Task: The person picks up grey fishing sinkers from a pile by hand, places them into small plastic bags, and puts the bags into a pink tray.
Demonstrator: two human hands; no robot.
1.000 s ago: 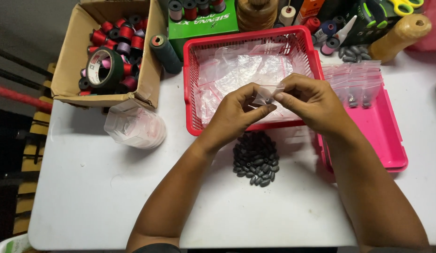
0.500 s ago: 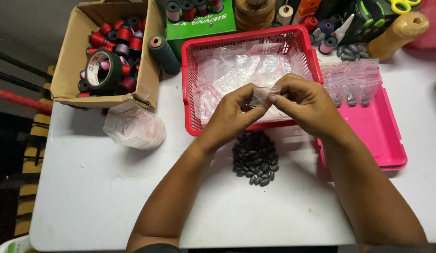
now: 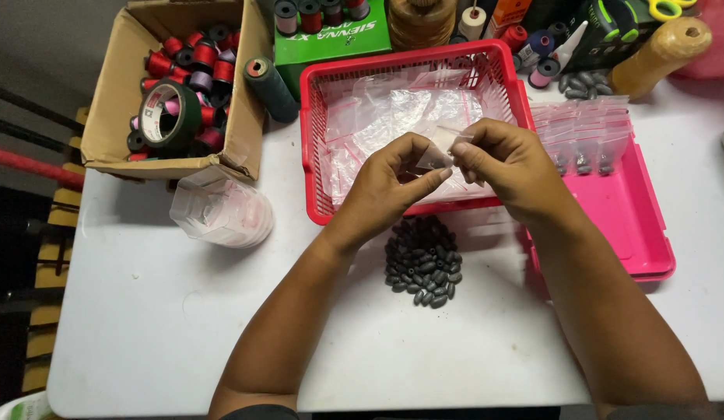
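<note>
Pinched between left hand (image 3: 393, 177) and right hand (image 3: 508, 165), small clear zip bag (image 3: 437, 153) could slip and fall toward sinker pile (image 3: 424, 260) at 6 o'clock.

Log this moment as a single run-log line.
left hand: pinching small clear zip bag | right hand: pinching same bag | above: red basket | near: pile of dark oval sinkers on white table

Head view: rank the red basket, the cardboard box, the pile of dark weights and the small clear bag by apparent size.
1. Red basket, largest, closely followed by
2. Cardboard box
3. Pile of dark weights
4. Small clear bag, pinched by the left hand and right hand
</note>
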